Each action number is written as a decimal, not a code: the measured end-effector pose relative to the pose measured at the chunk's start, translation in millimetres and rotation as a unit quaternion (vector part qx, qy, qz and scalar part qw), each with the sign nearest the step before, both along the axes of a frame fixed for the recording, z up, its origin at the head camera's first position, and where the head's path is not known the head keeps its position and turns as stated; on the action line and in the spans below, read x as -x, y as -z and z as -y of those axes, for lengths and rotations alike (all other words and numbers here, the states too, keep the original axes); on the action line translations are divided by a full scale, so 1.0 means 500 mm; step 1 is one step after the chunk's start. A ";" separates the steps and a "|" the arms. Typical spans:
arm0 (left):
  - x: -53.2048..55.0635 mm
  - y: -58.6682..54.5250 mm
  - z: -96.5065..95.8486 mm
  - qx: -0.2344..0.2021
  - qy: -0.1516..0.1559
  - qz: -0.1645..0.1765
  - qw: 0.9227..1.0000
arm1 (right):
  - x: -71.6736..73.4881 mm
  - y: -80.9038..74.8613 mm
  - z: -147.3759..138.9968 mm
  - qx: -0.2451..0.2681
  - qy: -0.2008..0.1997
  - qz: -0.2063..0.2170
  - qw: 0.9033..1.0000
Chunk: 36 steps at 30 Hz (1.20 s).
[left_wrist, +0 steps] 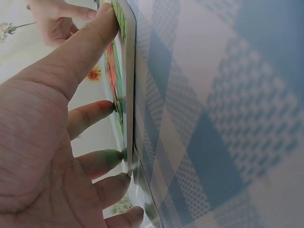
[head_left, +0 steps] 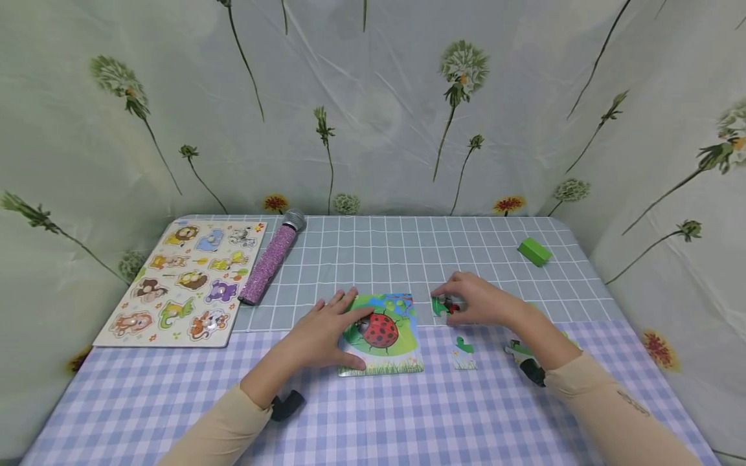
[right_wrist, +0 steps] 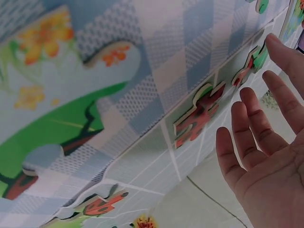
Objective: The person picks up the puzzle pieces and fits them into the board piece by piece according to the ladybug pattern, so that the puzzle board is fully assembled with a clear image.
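My left hand (head_left: 320, 333) lies spread over a ladybug puzzle board (head_left: 381, 333), its thumb and fingers touching the picture. The left wrist view shows the fingertips along the board's edge (left_wrist: 129, 95). Farther right, my right hand (head_left: 474, 299) is low over the table, its fingers around a green and red puzzle piece (head_left: 439, 306). In the right wrist view its fingers are loosely extended beside that small piece (right_wrist: 259, 59) and a red piece (right_wrist: 199, 114). Whether a fingertip touches either piece is unclear. A green and white piece (head_left: 463, 354) lies between board and right forearm.
An animal peg puzzle (head_left: 180, 281) lies at the left, with a glittery pink microphone (head_left: 274, 262) beside it. A green block (head_left: 533, 251) sits back right. More puzzle pieces (right_wrist: 42, 114) lie by the right forearm, partly hidden in the head view. A floral curtain (head_left: 373, 110) hangs behind the table.
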State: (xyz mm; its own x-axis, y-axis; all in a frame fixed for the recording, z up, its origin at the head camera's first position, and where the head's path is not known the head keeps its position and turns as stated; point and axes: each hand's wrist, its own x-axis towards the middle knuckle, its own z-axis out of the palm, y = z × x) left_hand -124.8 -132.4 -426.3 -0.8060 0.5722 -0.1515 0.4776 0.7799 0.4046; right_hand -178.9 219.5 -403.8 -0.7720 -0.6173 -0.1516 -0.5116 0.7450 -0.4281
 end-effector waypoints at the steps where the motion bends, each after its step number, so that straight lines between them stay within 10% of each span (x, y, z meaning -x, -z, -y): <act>1: 0.000 0.001 0.001 -0.001 0.001 -0.002 1.000 | 0.000 0.001 -0.001 0.002 0.001 0.003 1.000; 36: -0.019 0.016 0.077 -0.029 -0.058 0.022 0.998 | -0.001 0.020 0.006 0.038 0.002 -0.001 0.999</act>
State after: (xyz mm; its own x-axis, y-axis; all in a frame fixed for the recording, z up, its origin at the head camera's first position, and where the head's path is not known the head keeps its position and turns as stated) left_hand -115.3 -171.2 -434.4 -0.8610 0.4838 -0.1570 0.3657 0.8034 0.4699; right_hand -178.5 216.7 -414.1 -0.7752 -0.6234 -0.1022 -0.5094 0.7125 -0.4824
